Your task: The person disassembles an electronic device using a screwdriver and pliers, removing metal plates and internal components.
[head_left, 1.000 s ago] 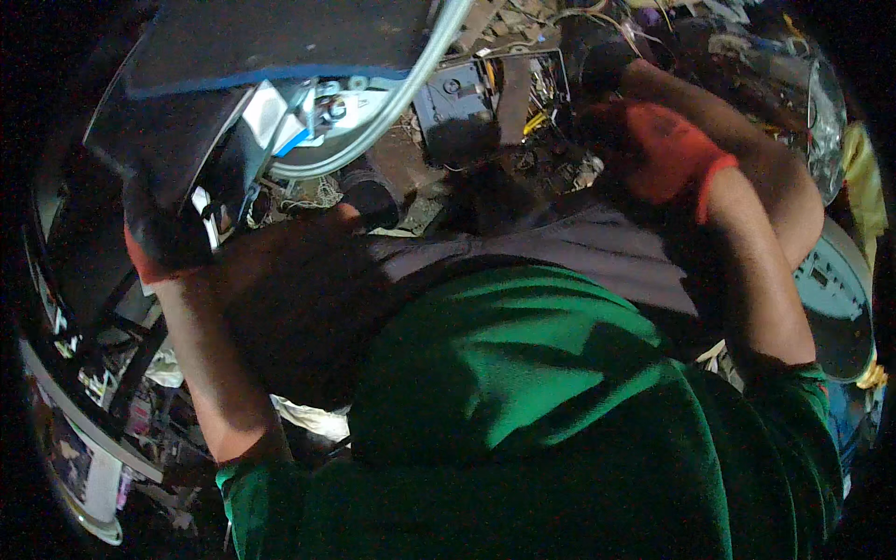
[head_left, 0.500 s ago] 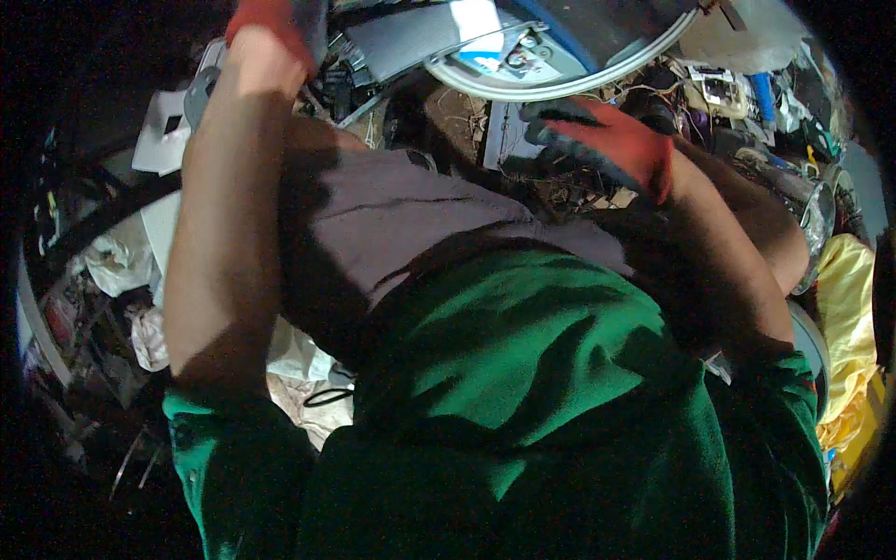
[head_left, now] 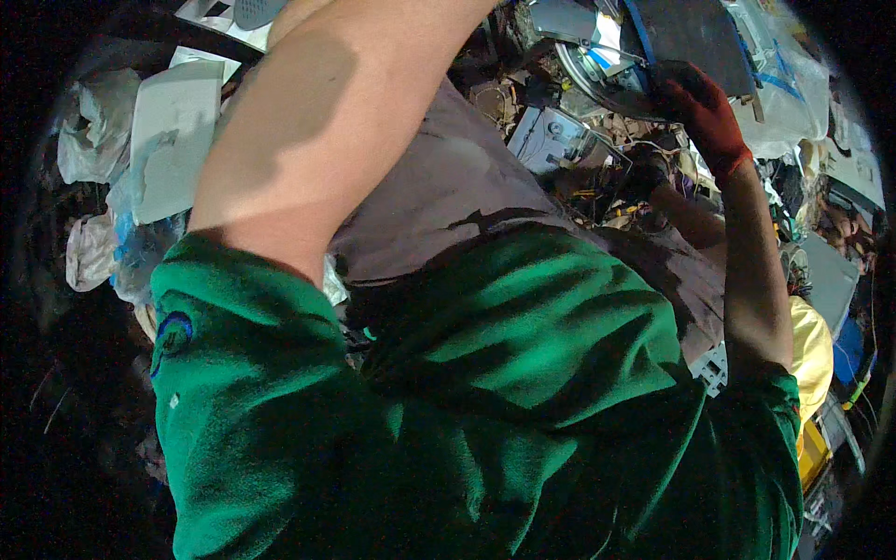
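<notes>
The panel (head_left: 705,42), dark with a blue strip (head_left: 638,28) along its left side, lies ahead of the person and to the right, beyond the lap (head_left: 448,177). The right hand (head_left: 698,117), in a red and dark glove, is the nearer of what shows: its dark fingers reach up and leftward onto the panel's near edge. They touch there, but whether they close round that edge cannot be told.

The left forearm (head_left: 327,121) slants up and rightward out of the picture; the left hand is out of view, so its hold cannot be told.

The top of the picture cuts the panel off, leaving its long axis uncertain, though the blue strip runs away from the person, leaning slightly left at its far end.

Room looks tight: a curved metal rim (head_left: 571,73) bows out on the left, a clear bag (head_left: 789,103) crowds the right, and a metal case (head_left: 551,138) lies nearer the lap, left of the right hand.
</notes>
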A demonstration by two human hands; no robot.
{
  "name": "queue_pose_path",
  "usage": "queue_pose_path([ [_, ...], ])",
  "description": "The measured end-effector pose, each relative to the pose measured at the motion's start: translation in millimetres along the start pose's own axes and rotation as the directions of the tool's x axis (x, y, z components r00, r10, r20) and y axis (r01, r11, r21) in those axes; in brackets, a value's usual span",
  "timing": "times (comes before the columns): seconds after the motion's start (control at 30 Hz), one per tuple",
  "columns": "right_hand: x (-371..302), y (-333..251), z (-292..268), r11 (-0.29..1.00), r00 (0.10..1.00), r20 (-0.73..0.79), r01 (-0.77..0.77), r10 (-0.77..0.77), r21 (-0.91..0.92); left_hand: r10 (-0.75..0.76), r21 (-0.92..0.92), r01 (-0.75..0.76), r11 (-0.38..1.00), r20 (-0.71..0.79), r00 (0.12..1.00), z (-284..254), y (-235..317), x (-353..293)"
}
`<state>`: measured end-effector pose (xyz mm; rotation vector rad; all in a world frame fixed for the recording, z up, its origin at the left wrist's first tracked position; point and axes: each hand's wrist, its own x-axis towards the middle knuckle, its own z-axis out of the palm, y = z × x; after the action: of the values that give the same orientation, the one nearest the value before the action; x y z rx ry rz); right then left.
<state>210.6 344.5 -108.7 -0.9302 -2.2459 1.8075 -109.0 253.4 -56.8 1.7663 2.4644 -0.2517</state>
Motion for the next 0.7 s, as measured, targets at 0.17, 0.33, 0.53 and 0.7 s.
queue_pose_path([
  [0.17,-4,-8,-14,0.962,0.998,0.064,0.016,0.001,-0.273,0.051,0.053,-0.047,0.997,-0.066,0.997,7,0,4],
  [0.33,-22,-63,63,0.910,0.892,0.430,0.058,0.137,-0.411,0.056,0.052,-0.047,0.998,-0.187,0.981,53,-30,13],
  [0.53,5,61,149,0.906,0.880,0.410,-0.051,0.240,-0.420,-0.038,-0.020,0.036,0.999,-0.143,0.989,58,-4,28],
  [0.7,85,124,203,0.696,0.696,-0.028,-0.718,0.717,-0.025,-0.068,-0.293,0.017,0.956,-0.165,0.984,63,-28,23],
])
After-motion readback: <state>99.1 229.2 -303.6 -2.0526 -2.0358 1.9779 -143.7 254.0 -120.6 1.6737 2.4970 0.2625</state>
